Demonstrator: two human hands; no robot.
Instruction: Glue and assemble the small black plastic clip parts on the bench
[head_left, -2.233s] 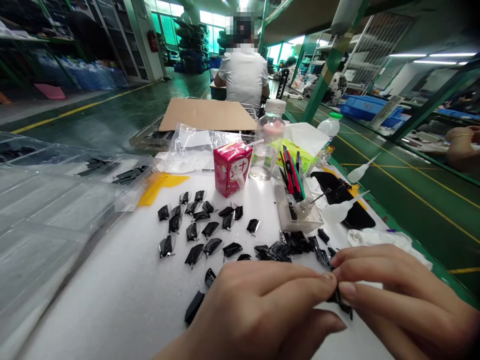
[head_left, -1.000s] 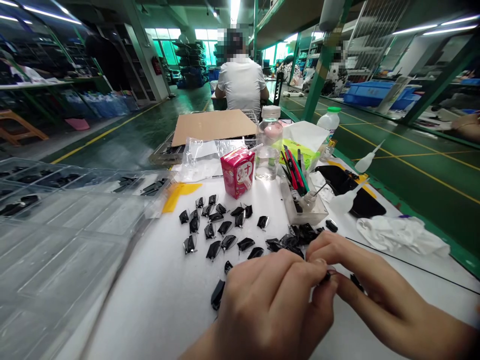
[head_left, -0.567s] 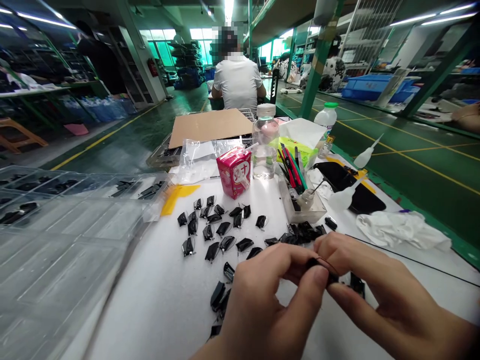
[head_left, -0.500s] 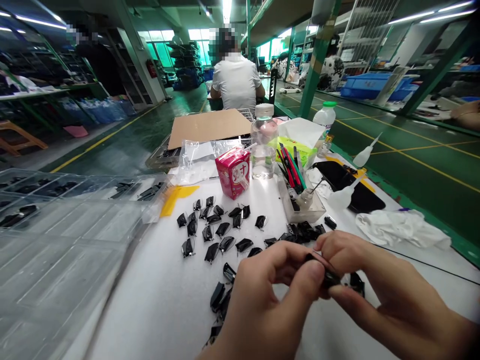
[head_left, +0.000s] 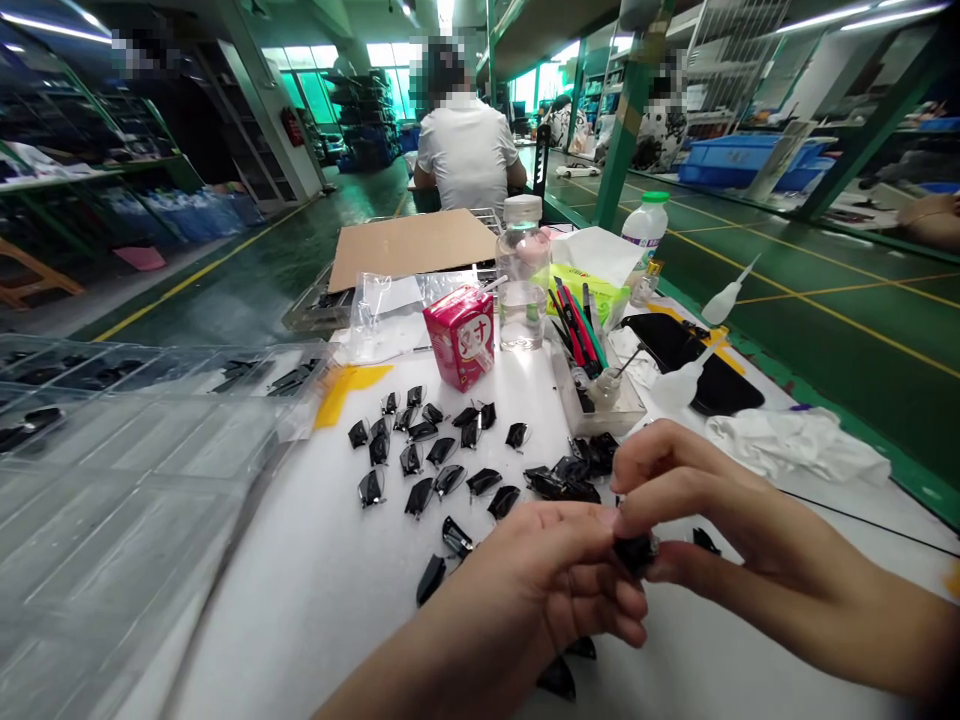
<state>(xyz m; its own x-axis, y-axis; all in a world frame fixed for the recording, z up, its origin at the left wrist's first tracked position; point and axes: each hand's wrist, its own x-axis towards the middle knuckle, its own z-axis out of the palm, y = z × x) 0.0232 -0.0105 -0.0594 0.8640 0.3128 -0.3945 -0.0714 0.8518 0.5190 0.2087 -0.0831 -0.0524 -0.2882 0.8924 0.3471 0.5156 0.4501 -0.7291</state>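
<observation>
Between the fingertips of both hands is a small dark black plastic part [head_left: 634, 553], largely covered by the fingers. My right hand [head_left: 697, 500] pinches it from the right, with the thumb below and the bent forefinger above. From the left, my left hand [head_left: 555, 575] grips its near edge, its other fingers curled beneath. Several similar glossy black pieces, some with a thin clear curved edge, such as this piece [head_left: 371, 488], are spread over the white tabletop [head_left: 300, 580]. A denser pile of black parts [head_left: 562, 480] lies just beyond my hands.
A clear compartment tray [head_left: 150, 510] takes up the left side. Farther back stand a red drink carton [head_left: 460, 337], a clear bottle [head_left: 523, 270] and a box of pens and blades [head_left: 600, 405]. A white cloth [head_left: 799, 445] lies right; a person [head_left: 466, 150] sits ahead.
My left hand has turned, so its thumb no longer shows in front and its curled fingers face right. The right forefinger has lifted and bent over the part. The view has shifted slightly.
</observation>
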